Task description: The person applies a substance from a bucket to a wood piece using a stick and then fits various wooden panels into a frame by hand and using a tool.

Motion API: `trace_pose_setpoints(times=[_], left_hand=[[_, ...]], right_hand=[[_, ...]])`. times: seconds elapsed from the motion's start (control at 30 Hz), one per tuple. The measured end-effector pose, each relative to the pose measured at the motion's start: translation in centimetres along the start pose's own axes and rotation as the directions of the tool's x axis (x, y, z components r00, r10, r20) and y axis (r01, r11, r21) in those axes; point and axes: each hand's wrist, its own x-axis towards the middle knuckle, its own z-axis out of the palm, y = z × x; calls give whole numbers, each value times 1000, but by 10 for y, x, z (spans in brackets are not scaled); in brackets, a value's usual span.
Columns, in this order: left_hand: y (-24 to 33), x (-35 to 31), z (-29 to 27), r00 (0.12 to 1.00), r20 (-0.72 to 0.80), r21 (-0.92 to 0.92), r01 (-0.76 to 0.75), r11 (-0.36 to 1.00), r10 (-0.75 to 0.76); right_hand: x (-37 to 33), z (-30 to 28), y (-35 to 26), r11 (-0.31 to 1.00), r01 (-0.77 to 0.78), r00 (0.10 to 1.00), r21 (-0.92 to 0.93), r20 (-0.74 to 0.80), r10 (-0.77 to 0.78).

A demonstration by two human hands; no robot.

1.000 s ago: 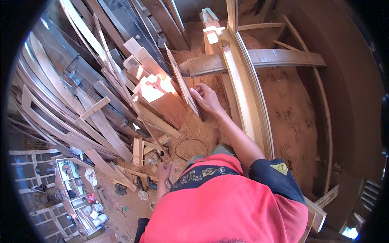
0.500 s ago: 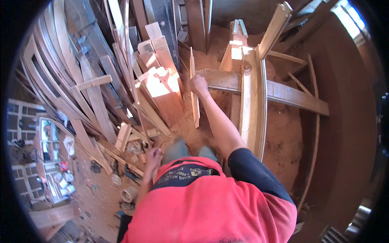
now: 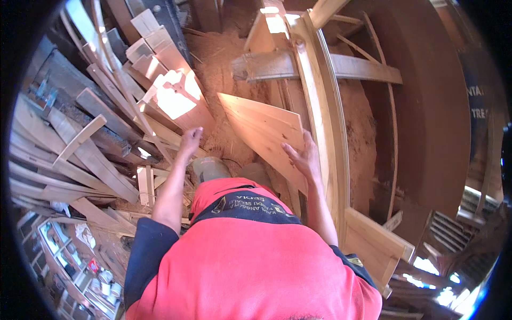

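A thin, pale wooden panel (image 3: 262, 125) with a pointed far corner is tilted in front of me, its broad grained face showing. My right hand (image 3: 305, 156) grips the panel at its right edge, thumb over the face and fingers along the rim. My left hand (image 3: 191, 142) is raised left of the panel, apart from it, fingers curled closed with nothing seen in them. Just right of my right hand runs a long wooden frame piece (image 3: 318, 101), with a cross beam (image 3: 362, 68) passing beneath it.
Stacked boards (image 3: 178, 98) stand at the far left, partly in bright sunlight. Long curved planks (image 3: 80, 128) fill the left side. Sawdust (image 3: 216, 50) covers the floor ahead. A panelled wooden piece (image 3: 373, 240) sits near my right elbow, and a brown wall (image 3: 426, 106) rises beyond.
The panel has turned from edge-on to show its broad face. My right hand has shifted right and nearer along it. My left hand has risen forward from beside my leg. The view has swung right.
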Motion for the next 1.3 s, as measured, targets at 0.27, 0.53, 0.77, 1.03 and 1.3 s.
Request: trace_pose_setpoints(times=[0.27, 0.53, 0.77, 1.03, 1.3], left_hand=[[-98, 32, -29, 973, 229, 333, -47, 942, -32], [-98, -9, 6, 928, 352, 417, -34, 908, -127], [-72, -23, 29, 878, 444, 342, 21, 939, -181], [-27, -83, 76, 563, 697, -167, 729, 664, -443], [-61, -95, 140, 507, 604, 159, 680, 716, -616]], right_hand=[[-19, -8, 24, 950, -297, 955, -97, -35, 295], [-40, 6, 14, 946, -323, 941, 37, -91, 325], [-134, 49, 16, 987, -102, 984, 128, -131, 119], [-275, 134, 45, 994, 101, 966, 45, -243, -87], [-352, 180, 75, 996, 73, 941, 49, -333, -53]])
